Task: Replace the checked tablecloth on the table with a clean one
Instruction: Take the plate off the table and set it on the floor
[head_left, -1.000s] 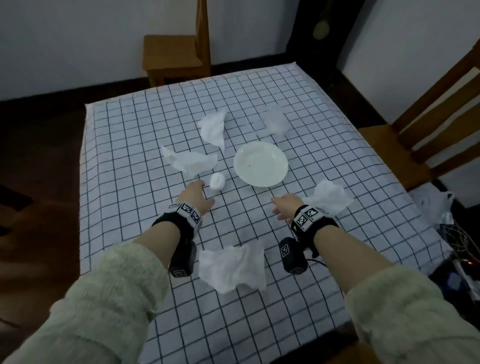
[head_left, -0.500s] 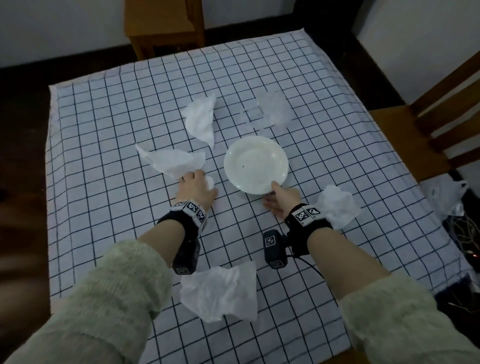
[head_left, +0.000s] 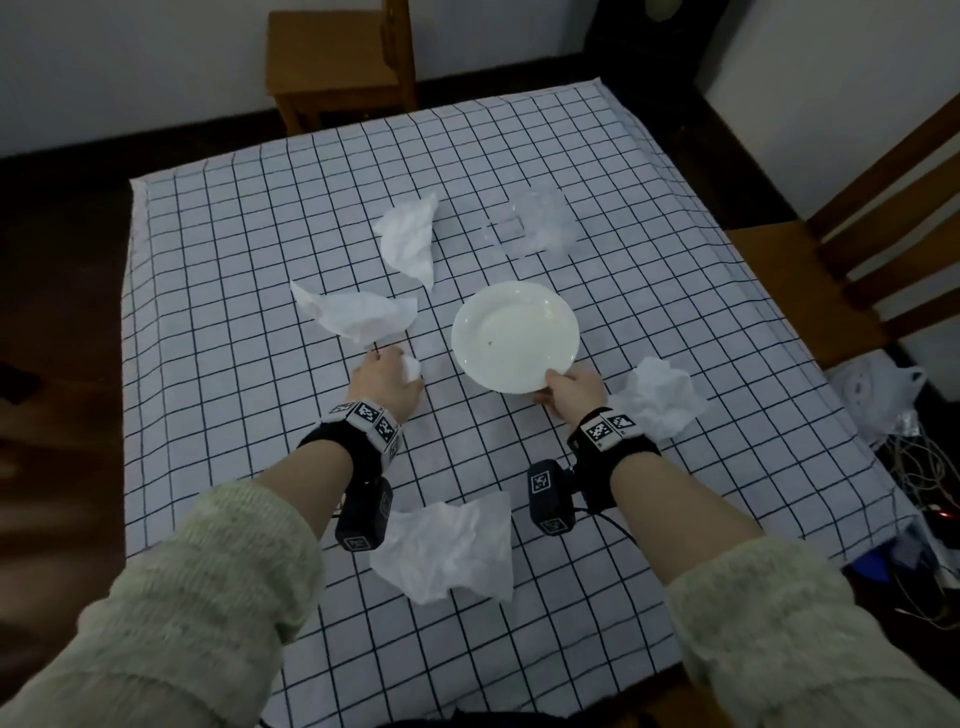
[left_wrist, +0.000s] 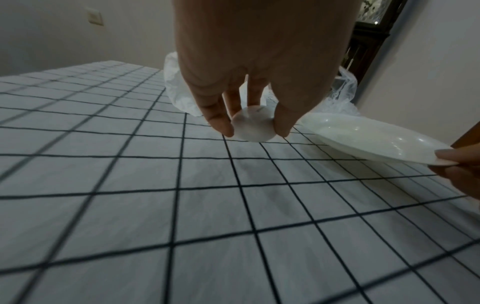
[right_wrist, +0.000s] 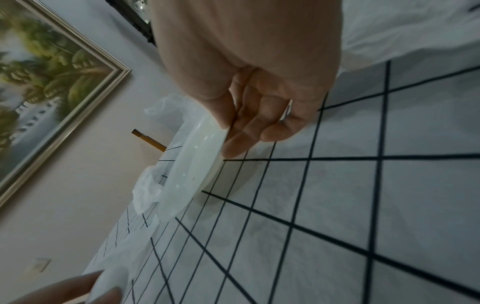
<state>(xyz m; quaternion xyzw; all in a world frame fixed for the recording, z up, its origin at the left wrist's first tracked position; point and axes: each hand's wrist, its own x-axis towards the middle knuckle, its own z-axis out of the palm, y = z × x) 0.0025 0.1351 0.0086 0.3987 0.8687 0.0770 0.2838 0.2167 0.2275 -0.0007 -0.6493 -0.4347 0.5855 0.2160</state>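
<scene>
The black-and-white checked tablecloth covers the whole table. A white plate sits near its middle. My right hand pinches the plate's near rim, thumb on top and fingers beneath. In the left wrist view the plate is tilted, its near edge lifted off the cloth. My left hand is left of the plate. Its fingertips pinch a small round white object that rests on the cloth. Several crumpled white tissues lie around: one just beyond my left hand, one beside my right wrist.
Another tissue and a clear plastic wrap lie farther back. A large tissue lies between my forearms. One wooden chair stands at the far side, another at the right. A plastic bag and cables lie on the floor at the right.
Both hands reached forward. The left hand closed round the small round white object. The right hand took the plate's near rim and tipped it up.
</scene>
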